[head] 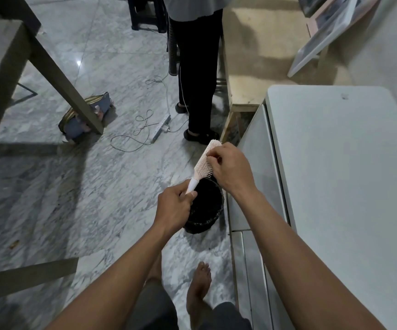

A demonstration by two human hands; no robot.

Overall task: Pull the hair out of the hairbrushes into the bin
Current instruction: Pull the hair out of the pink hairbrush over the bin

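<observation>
Pale pink hairbrush [203, 163], paddle type, white bristles facing up and right; held tilted over the floor, head away from the person, handle toward them, just above and beyond the bin [206, 206]. The handle's end is hidden inside the left hand [175, 207], whose fingers are closed around it. The right hand [231, 167] covers the right side of the brush head, fingers [213, 159] curled and pinched together at the bristles; whether any hair is caught between them is too small to make out, and no hair can be told on the bristles. Bin: black, round, lined with a dark bag, standing on the marble floor [97, 186] just beside a pale grey desk [335, 175]; its near left rim is hidden behind the left hand, its contents too dark to read. Desk top bare where seen, cut off by the right edge. Another person [196, 67] stands beyond the bin, in dark trousers and sandals, cut off above the waist. A white power strip [161, 128] with loose cables lies on the floor left of that person. A bag [86, 117], partly hidden behind a table leg [59, 79], sits further left.
</observation>
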